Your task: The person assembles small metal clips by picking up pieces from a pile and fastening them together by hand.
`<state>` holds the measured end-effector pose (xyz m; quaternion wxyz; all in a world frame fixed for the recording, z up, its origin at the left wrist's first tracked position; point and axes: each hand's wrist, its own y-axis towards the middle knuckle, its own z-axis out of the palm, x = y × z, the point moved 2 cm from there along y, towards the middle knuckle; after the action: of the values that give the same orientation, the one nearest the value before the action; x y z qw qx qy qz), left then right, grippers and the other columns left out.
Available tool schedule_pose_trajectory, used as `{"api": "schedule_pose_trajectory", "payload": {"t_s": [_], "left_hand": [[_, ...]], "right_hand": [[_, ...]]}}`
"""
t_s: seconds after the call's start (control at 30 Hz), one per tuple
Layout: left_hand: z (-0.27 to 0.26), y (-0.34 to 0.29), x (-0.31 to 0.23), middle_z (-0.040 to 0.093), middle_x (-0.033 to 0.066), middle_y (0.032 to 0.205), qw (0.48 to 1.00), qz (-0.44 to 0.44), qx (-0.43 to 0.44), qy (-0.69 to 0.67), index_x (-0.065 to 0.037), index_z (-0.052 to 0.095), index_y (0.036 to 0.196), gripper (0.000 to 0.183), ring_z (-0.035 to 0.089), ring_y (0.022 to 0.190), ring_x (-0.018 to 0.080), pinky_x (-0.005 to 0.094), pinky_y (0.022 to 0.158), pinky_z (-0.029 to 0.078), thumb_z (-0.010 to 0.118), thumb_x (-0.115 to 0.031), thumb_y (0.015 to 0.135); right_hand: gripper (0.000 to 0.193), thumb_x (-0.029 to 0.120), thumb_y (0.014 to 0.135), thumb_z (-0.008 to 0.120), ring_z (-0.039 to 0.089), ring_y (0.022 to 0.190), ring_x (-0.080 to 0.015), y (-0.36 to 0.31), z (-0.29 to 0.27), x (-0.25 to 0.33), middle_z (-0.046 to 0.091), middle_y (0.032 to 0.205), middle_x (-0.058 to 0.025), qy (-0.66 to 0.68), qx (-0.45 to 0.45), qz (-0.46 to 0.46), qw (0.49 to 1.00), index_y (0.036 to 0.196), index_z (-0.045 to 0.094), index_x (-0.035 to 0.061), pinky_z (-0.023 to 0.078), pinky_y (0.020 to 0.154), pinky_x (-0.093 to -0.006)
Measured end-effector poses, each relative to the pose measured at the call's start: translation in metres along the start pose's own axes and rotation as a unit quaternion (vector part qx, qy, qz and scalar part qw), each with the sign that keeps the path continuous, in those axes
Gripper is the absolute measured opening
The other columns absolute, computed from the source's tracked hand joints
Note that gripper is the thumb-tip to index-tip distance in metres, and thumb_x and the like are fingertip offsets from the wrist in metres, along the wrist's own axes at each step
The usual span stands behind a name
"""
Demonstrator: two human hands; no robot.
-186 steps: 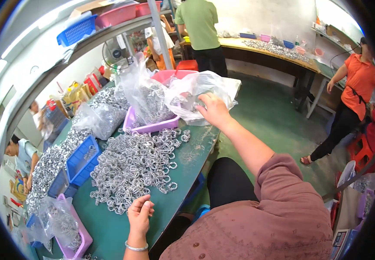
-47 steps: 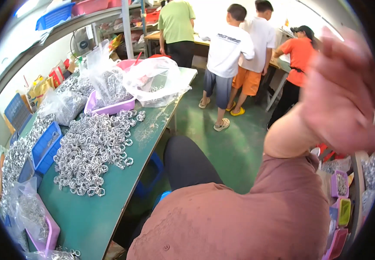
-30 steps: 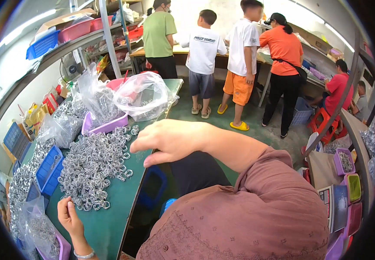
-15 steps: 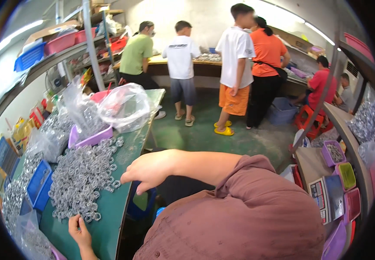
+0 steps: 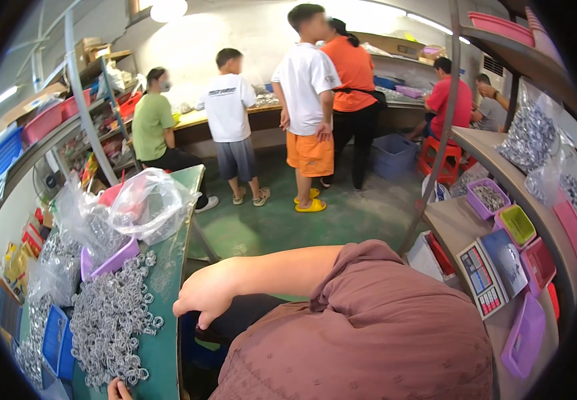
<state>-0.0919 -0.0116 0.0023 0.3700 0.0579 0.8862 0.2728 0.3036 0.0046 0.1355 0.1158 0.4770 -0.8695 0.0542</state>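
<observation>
A pile of small silver metal rings [image 5: 105, 327] lies at lower left of the frame, on the green-topped table [image 5: 166, 300]. The left hand [image 5: 119, 390] (mostly cut off by the lower edge) is at the pile's bottom; its grip cannot be determined. The right hand [image 5: 203, 299], left of lower centre, is beside the table, fingers bent downward; its contents cannot be determined.

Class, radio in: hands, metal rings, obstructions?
Left hand by ring pile, partly cropped. Right hand near table edge, grip hidden. Purple basket borders pile's far side.
</observation>
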Motion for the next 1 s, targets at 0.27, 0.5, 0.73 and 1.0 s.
{"api": "schedule_pose_trajectory", "payload": {"t_s": [0.27,0.5,0.73,1.0], "left_hand": [[-0.003,0.006,0.000,0.062,0.0133,0.080,0.997,-0.044,0.019,-0.052,0.005,0.060,0.088,0.022,0.054,0.070,0.0192,0.0305,0.066,0.045,0.055,-0.016,0.082],[-0.007,0.000,-0.008,0.061,0.0142,0.086,0.989,-0.125,0.015,-0.082,0.006,0.060,0.092,0.024,0.055,0.077,0.0197,0.0307,0.071,0.045,0.056,-0.015,0.081],[-0.006,-0.002,0.000,0.061,0.0128,0.089,0.982,-0.155,0.011,-0.108,0.005,0.060,0.094,0.023,0.054,0.079,0.0183,0.0296,0.074,0.044,0.057,-0.014,0.082],[-0.005,-0.001,-0.003,0.060,0.0101,0.087,0.976,-0.177,0.034,-0.120,0.004,0.059,0.095,0.022,0.053,0.078,0.0159,0.0278,0.072,0.044,0.056,-0.014,0.083]], "right_hand": [[0.046,0.027,0.072,0.063,0.054,0.086,-0.0364,-0.005,-0.007,-0.009,0.059,0.086,-0.0196,-0.023,0.002,0.016,1.000,0.106,0.050,0.0003,0.043,0.074,-0.0435],[0.046,0.028,0.072,0.063,0.055,0.086,-0.0360,0.005,0.000,-0.019,0.059,0.087,-0.0190,-0.012,0.015,0.019,1.000,0.106,0.051,0.0002,0.043,0.075,-0.0427],[0.048,0.028,0.071,0.064,0.055,0.086,-0.0355,0.027,0.010,-0.028,0.059,0.088,-0.0186,-0.001,0.053,0.011,0.999,0.108,0.051,-0.0003,0.044,0.074,-0.0426],[0.048,0.029,0.071,0.064,0.055,0.086,-0.0355,0.058,0.034,-0.036,0.060,0.089,-0.0182,0.006,0.109,-0.001,0.994,0.108,0.051,0.0011,0.044,0.074,-0.0427]]}}
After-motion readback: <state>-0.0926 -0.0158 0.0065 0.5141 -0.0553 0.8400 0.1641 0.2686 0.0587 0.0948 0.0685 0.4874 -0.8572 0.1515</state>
